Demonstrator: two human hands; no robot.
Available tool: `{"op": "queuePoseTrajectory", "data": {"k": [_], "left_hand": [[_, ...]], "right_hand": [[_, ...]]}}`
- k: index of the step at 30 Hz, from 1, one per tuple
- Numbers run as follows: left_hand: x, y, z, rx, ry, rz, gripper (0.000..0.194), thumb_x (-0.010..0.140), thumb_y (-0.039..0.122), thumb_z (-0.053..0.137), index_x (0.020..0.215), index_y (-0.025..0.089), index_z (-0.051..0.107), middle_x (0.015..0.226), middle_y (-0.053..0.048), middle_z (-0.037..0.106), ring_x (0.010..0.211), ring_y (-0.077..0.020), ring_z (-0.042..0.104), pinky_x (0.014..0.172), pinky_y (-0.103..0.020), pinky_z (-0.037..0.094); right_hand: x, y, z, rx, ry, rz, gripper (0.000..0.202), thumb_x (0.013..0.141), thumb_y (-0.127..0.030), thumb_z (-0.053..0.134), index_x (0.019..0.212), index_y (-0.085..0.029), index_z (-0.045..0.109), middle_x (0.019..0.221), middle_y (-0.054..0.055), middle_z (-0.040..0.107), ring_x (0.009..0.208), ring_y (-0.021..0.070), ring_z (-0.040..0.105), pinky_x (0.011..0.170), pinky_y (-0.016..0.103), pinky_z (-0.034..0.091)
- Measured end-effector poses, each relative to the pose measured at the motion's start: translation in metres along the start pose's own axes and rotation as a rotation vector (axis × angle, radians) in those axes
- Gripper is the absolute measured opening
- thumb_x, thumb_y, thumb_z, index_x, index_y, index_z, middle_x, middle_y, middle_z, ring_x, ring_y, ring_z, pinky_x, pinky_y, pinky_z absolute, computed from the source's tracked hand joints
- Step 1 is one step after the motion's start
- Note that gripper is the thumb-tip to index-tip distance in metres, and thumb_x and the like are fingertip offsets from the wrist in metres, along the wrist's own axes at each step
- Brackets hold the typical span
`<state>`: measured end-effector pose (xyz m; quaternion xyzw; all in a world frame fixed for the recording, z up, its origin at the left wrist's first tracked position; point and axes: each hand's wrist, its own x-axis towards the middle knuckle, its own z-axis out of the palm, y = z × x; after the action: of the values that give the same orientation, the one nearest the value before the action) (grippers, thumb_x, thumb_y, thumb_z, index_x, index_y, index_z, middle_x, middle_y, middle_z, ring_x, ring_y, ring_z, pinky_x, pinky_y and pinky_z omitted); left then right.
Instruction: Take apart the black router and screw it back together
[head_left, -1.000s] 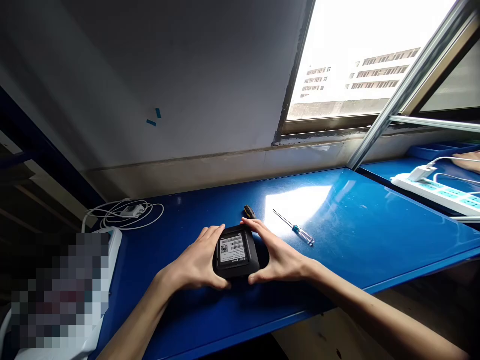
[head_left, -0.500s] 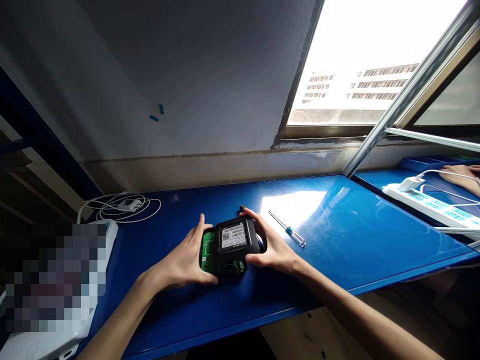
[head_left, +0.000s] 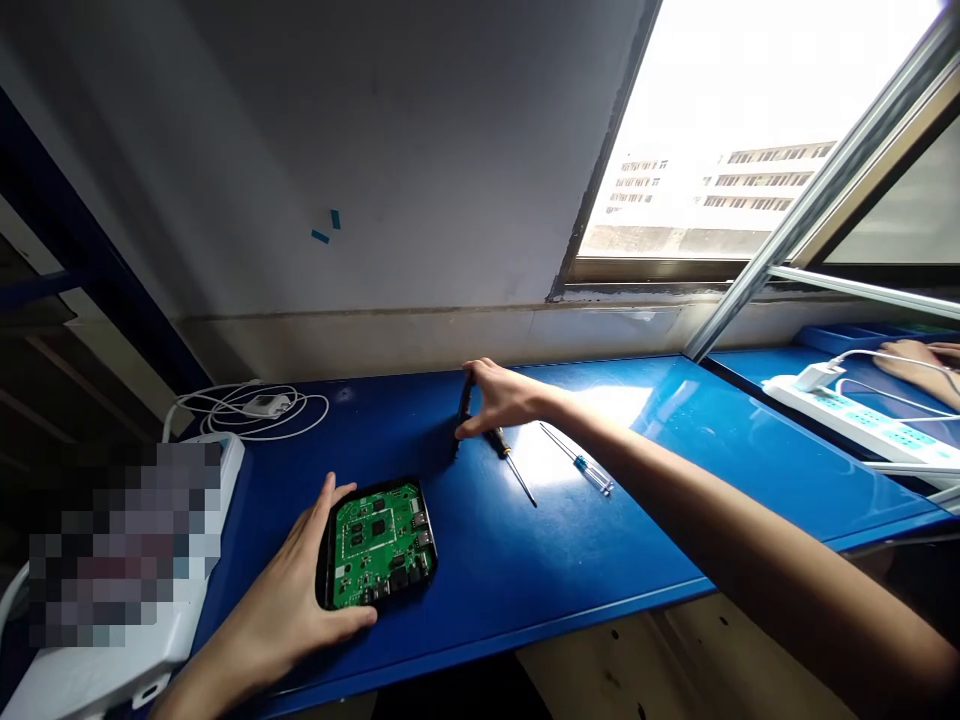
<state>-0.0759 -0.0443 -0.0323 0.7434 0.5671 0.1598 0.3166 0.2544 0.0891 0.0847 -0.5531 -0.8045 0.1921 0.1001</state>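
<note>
A black case half with a green circuit board (head_left: 379, 540) in it lies on the blue table, its chips and ports facing up. My left hand (head_left: 289, 575) grips its left side, thumb along the near edge and fingers at the far corner. Farther back, my right hand (head_left: 499, 395) holds the black case cover (head_left: 464, 412) tilted on edge, seen nearly side-on. Just beside that hand lies a black-handled screwdriver (head_left: 517, 475), its handle partly hidden. To its right is a second screwdriver (head_left: 589, 472) with a clear and blue handle.
At the left, a white device (head_left: 217, 480) with a blurred-out area stands near a coiled white cable with plug (head_left: 270, 404). A white power strip (head_left: 862, 410) lies beyond the metal frame (head_left: 750, 285) at right. Another person's hand (head_left: 919, 365) rests by a blue tray (head_left: 847, 328).
My right hand has lifted the cover off the circuit board and carried it back, tilting it upright. My left hand and the board half have shifted left and nearer. The black-handled screwdriver now shows.
</note>
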Motion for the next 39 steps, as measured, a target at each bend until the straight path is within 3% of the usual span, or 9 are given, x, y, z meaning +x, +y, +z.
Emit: {"op": "queuePoseTrajectory", "data": {"k": [2,4,8,13,20,24,30,35,39], "left_hand": [[-0.003,0.004,0.004,-0.03,0.046,0.0,0.127,0.078,0.048,0.077,0.161,0.041,-0.019,0.172,-0.006,0.024,0.158,-0.0383,0.022,0.123,-0.061,0.032],[-0.004,0.007,0.006,-0.05,0.091,0.002,0.126,0.078,0.048,0.077,0.162,0.039,-0.017,0.17,-0.007,0.028,0.156,-0.0386,0.026,0.122,-0.062,0.033],[-0.004,0.006,0.005,-0.054,0.124,0.049,0.126,0.076,0.042,0.079,0.164,0.035,-0.011,0.167,-0.009,0.035,0.154,-0.0382,0.032,0.123,-0.061,0.032],[-0.001,0.004,0.001,-0.034,0.055,0.064,0.131,0.075,0.041,0.08,0.163,0.034,-0.016,0.167,-0.01,0.034,0.155,-0.0372,0.03,0.121,-0.057,0.037],[0.0,0.005,-0.001,-0.013,0.018,0.062,0.13,0.078,0.044,0.079,0.162,0.035,-0.02,0.169,-0.011,0.028,0.157,-0.0384,0.025,0.123,-0.061,0.033],[-0.001,0.005,-0.003,0.013,-0.015,0.061,0.131,0.078,0.044,0.079,0.162,0.033,-0.02,0.171,-0.013,0.025,0.158,-0.0389,0.019,0.125,-0.061,0.028],[-0.002,0.006,-0.004,0.027,-0.051,0.051,0.128,0.081,0.044,0.079,0.162,0.036,-0.019,0.173,-0.01,0.019,0.159,-0.0382,0.014,0.125,-0.061,0.028],[-0.003,-0.004,-0.014,0.128,-0.044,0.067,0.128,0.078,0.046,0.08,0.165,0.033,-0.013,0.173,-0.012,0.019,0.158,-0.0407,0.017,0.124,-0.059,0.031],[-0.002,0.003,-0.033,0.222,-0.079,0.007,0.125,0.072,0.041,0.081,0.168,0.021,0.004,0.172,-0.017,0.019,0.156,-0.0424,0.02,0.125,-0.057,0.03]], "right_hand": [[0.029,-0.027,-0.002,-0.115,-0.121,-0.013,0.091,0.049,-0.056,0.094,0.121,-0.006,0.069,0.127,0.022,0.063,0.123,0.0452,0.059,0.098,0.054,0.058],[0.056,-0.053,0.007,-0.202,-0.231,-0.026,0.074,0.046,-0.056,0.095,0.1,-0.009,0.076,0.119,0.02,0.068,0.119,0.0438,0.062,0.09,0.05,0.061],[0.087,-0.081,0.044,-0.321,-0.351,-0.025,0.08,0.042,-0.051,0.098,0.108,-0.012,0.077,0.133,0.02,0.065,0.12,0.0427,0.063,0.082,0.047,0.062],[0.086,-0.078,0.068,-0.381,-0.375,-0.087,0.089,0.041,-0.048,0.099,0.117,-0.009,0.074,0.141,0.021,0.062,0.136,0.0407,0.054,0.093,0.041,0.059],[0.069,-0.06,0.045,-0.33,-0.294,-0.116,0.081,0.049,-0.068,0.091,0.106,-0.012,0.077,0.121,0.017,0.07,0.113,0.0383,0.067,0.083,0.041,0.059],[0.045,-0.045,0.03,-0.28,-0.181,-0.148,0.095,0.052,-0.069,0.09,0.125,-0.011,0.069,0.128,0.019,0.065,0.115,0.0412,0.066,0.097,0.05,0.055],[-0.014,-0.024,0.02,-0.145,-0.062,-0.203,0.119,0.057,-0.057,0.093,0.154,-0.013,0.04,0.149,0.023,0.048,0.133,0.0434,0.054,0.112,0.058,0.044],[-0.056,-0.027,0.022,-0.081,-0.059,-0.326,0.111,0.06,-0.063,0.088,0.152,-0.02,0.043,0.141,0.018,0.053,0.125,0.0417,0.058,0.109,0.064,0.043],[-0.071,-0.042,0.039,-0.202,-0.139,-0.41,0.104,0.06,-0.058,0.09,0.146,-0.016,0.05,0.132,0.017,0.058,0.115,0.0379,0.061,0.104,0.056,0.048]]}}
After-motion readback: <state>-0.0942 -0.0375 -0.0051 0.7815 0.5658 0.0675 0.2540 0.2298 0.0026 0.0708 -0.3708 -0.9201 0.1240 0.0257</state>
